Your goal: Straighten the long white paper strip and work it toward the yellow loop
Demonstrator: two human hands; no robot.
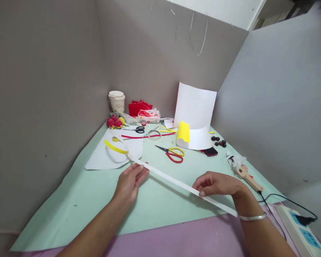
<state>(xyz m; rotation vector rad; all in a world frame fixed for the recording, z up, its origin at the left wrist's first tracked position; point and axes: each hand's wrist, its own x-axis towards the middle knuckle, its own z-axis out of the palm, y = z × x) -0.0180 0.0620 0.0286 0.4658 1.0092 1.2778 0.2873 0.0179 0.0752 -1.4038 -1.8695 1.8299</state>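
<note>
A long narrow paper strip (pixel 173 181) stretches slantwise over the table, its white side up. My left hand (pixel 132 178) pinches it between thumb and fingers near the middle. Toward its near right end, my right hand (pixel 212 185) grips the same strip, thumb on top. Past my left hand the strip's far end curls and shows a yellow side (pixel 115 147), above a white paper sheet (pixel 96 157) lying on the table. Scissors (pixel 173 154) with one yellow and one red handle lie open beyond my hands.
A glue gun (pixel 247 176) and a power strip (pixel 301 228) with black cables are at right. Farther back are black scissors (pixel 139 130), a tape roll (pixel 154 134), a yellow paper roll (pixel 183 132), a phone (pixel 210 152), a white cup (pixel 117 101) and red flowers (pixel 115 122). Grey partitions enclose the table.
</note>
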